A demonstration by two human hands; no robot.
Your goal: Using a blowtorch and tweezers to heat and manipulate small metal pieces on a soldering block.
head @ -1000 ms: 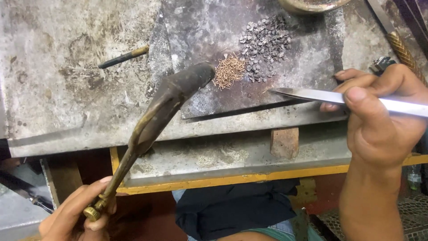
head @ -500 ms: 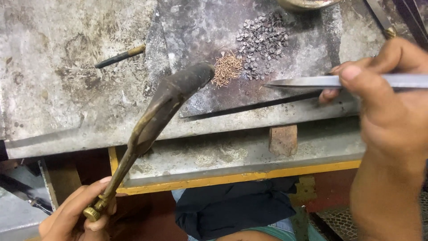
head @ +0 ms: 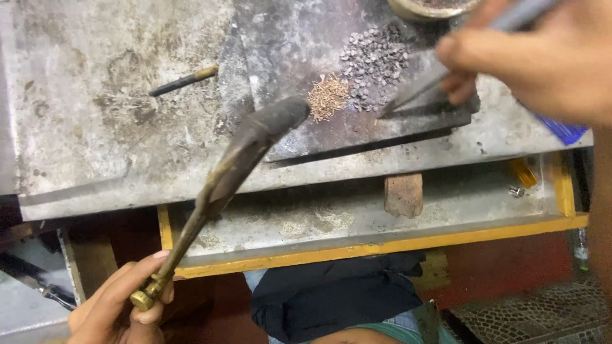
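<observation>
Left hand (head: 121, 306) grips the rigid torch (head: 236, 165) by its brass base; right hand (head: 542, 51) pinches slim tweezers (head: 414, 92), tips at the loose, light copper bits (head: 328, 97).

Even overhead light on bench (head: 115, 127); dim beneath; right hand (head: 542, 60) motion-blurred; mild softness overall.

A grey, stained worktop (head: 115, 127) filled the upper part of the view. A dark pencil-like stick with a brassy tip (head: 183, 81) lay on it at the left. A round bowl (head: 433, 7) sat at the top edge, partly cut off. Below the worktop ran a yellow-edged drawer (head: 382, 245), dusty inside, with a brown wooden block (head: 403, 194) at its back and a small screw (head: 516, 190) near its right end.
</observation>
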